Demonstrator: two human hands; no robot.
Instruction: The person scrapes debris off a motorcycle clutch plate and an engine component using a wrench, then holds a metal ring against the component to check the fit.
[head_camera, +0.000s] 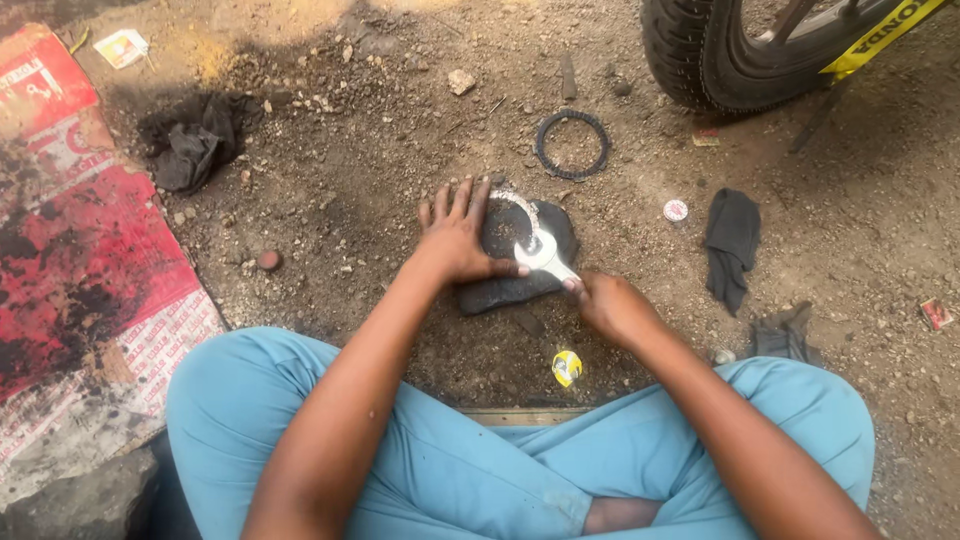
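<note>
Head view, looking down at a person seated cross-legged on the dirt ground (330, 200).

- Left hand (458, 238): flat, fingers spread, pressing on a dark stone (520, 285) at centre; it grips nothing.
- Right hand (608, 305): closed round the near end of a silver spanner (545, 255), whose open head lies on the stone, touching it.
- Pale ring-shaped part (515, 200): lies along the far edge of the stone, partly hidden by the left hand.
- Black toothed ring (571, 143): apart, on the ground farther off.
- Dark cloth (732, 245) to the right; black rag (190, 150) far left.
- Small round cap (676, 210) near the cloth; yellow scrap (567, 367) near the knees.
- Red printed sheet (80, 250) at left; motorcycle tyre (700, 50) far right.

Progress, judged: work on the stone looks mid-way, tool engaged; how much is left cannot be told.
</note>
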